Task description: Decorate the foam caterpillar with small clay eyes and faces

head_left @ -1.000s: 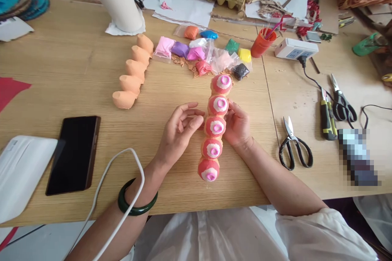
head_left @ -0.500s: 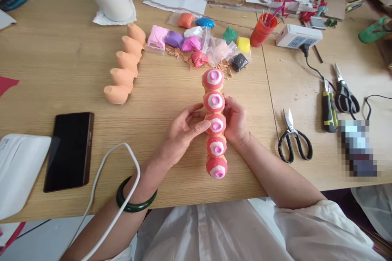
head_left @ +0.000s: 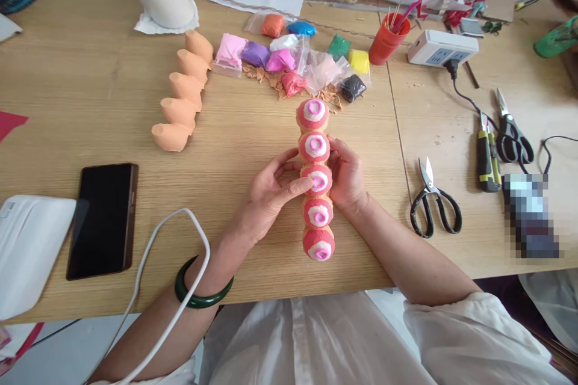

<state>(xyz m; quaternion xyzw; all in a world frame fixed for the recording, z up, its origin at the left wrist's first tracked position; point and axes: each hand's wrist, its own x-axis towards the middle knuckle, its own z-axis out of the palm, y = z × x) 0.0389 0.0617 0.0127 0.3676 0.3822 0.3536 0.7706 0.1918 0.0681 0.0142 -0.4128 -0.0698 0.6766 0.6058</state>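
A strip of several egg-carton cones stands on the wooden table, each cone capped with red, white and pink clay rings. My left hand grips its left side, index finger lying across the middle cone. My right hand cups the right side, fingers curled against the second and third cones. A green bangle sits on my left wrist. A second, plain orange cone strip lies to the far left of my hands.
Bags of coloured clay lie behind the strip, beside a red cup of sticks and a power strip. Scissors, a cutter and more scissors lie right. A black phone and a white cable are left.
My left hand closed in from open beside the decorated strip and now grips it with a finger on the middle cone. The right hand kept its hold.
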